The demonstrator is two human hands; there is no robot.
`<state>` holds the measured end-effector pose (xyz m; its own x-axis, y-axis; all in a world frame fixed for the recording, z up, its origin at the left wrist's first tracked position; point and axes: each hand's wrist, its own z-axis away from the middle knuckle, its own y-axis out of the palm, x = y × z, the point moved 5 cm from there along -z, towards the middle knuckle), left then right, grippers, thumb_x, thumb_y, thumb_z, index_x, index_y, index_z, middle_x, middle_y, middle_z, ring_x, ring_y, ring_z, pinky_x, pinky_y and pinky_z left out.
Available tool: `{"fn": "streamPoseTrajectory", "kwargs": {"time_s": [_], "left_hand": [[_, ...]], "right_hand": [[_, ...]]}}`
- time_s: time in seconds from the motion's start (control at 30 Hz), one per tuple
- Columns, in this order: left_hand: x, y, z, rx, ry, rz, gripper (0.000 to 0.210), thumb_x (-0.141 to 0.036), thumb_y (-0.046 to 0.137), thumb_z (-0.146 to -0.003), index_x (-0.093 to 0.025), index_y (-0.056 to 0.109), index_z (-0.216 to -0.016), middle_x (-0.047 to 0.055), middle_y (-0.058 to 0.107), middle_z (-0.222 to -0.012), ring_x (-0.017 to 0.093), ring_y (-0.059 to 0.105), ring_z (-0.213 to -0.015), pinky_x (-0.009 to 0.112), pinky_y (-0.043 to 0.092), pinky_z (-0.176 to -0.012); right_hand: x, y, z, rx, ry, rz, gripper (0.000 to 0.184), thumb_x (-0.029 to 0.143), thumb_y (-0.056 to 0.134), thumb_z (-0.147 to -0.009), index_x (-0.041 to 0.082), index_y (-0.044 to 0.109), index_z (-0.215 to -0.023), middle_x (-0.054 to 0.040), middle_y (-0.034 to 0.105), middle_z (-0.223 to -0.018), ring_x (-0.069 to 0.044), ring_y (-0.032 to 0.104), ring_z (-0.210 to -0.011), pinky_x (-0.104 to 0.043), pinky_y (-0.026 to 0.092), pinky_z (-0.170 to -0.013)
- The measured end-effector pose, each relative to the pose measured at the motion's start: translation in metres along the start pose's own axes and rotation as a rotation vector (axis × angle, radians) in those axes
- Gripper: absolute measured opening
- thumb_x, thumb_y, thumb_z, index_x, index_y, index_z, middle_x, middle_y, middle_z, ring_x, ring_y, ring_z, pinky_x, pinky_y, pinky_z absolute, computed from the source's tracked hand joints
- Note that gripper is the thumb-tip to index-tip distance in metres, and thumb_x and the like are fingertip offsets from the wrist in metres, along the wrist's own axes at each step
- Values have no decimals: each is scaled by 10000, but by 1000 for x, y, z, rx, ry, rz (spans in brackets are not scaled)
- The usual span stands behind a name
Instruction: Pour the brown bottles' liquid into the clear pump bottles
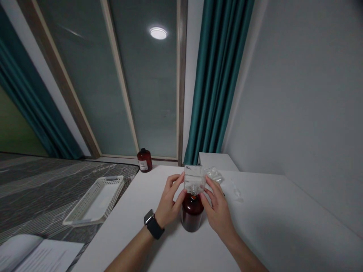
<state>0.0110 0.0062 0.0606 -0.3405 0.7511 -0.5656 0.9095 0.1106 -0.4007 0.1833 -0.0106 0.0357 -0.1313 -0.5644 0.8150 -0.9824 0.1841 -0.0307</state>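
A clear, squarish plastic container is held neck-down between my two hands, right above a dark amber bottle. The container's narrow neck meets the bottle's mouth; whether it sits inside I cannot tell. My left hand, with a black watch on its wrist, closes on the container's left side with thumb and fingertips. On the opposite side my right hand grips it the same way. The amber bottle stands upright on the white table.
Behind my right hand lies crumpled clear plastic, with another thin clear piece farther right. A capped amber bottle stands at the far left corner. To the left are a white basket and open booklet. A white box stands behind.
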Motion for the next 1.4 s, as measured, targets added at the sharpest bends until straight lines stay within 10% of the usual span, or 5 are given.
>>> {"fn": "streamPoseTrajectory", "kwargs": {"time_s": [1.4], "left_hand": [[-10, -6, -4, -75, 148, -59, 446, -142, 516, -948, -246, 454, -1378, 131, 558, -1310, 250, 536, -1227, 481, 494, -1026]], "right_hand": [[8, -7, 3, 43, -64, 126, 446, 260, 501, -957, 271, 501, -1403, -75, 482, -1477, -270, 435, -1375, -507, 360, -1156]]}}
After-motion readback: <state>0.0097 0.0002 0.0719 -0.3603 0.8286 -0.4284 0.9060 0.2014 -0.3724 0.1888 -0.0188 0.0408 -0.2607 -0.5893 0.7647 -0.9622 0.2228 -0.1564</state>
